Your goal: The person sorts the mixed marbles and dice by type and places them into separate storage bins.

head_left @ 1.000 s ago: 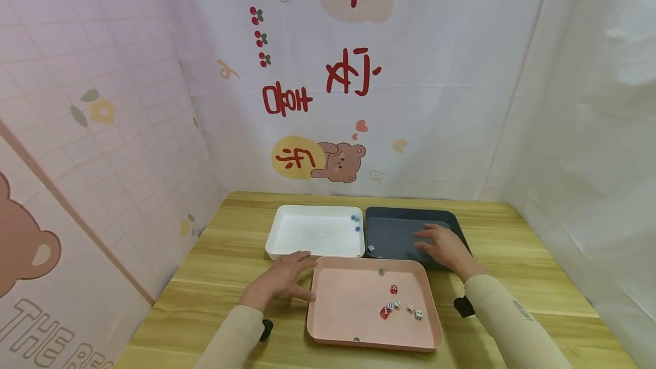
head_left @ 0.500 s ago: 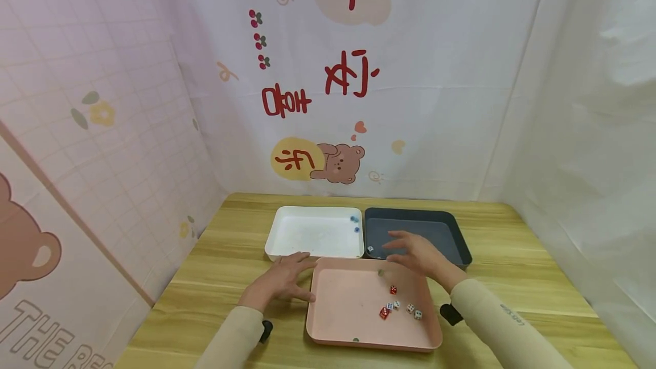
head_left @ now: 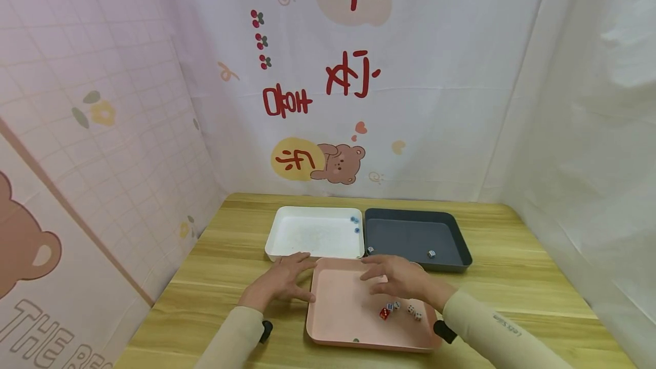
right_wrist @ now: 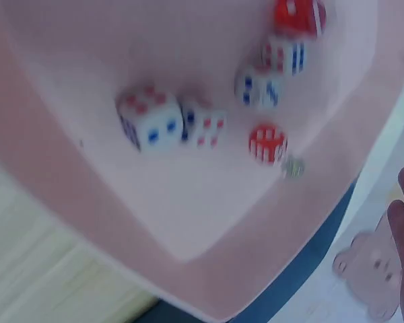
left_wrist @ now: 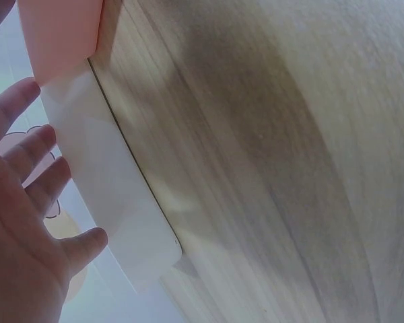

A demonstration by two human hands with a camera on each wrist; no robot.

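My left hand (head_left: 281, 281) rests at the left rim of the pink tray (head_left: 333, 323), fingers spread and slightly bent, holding nothing. Over the back part of that tray hovers my right hand (head_left: 402, 279), fingers loosely extended with nothing seen in them. Below it lie a red die (head_left: 384, 314) and several white dice (head_left: 411, 309). The right wrist view shows another red die (right_wrist: 268, 143) beside a small greenish piece (right_wrist: 293, 167). In the dark tray (head_left: 410, 232) are two white dice, one near its front right (head_left: 431, 254), the other at its front left corner (head_left: 370, 250).
Behind the pink tray, a white tray (head_left: 312, 235) holds several small blue pieces (head_left: 356, 230) along its right side. A small green piece (head_left: 356, 340) lies at the pink tray's front edge. Printed cloth walls (head_left: 435, 73) stand behind and beside the wooden table (head_left: 517, 266).
My right hand has moved left and nearer, from over the dark tray to over the pink one. A white die its hand had covered now shows in the dark tray. My left hand stays put.
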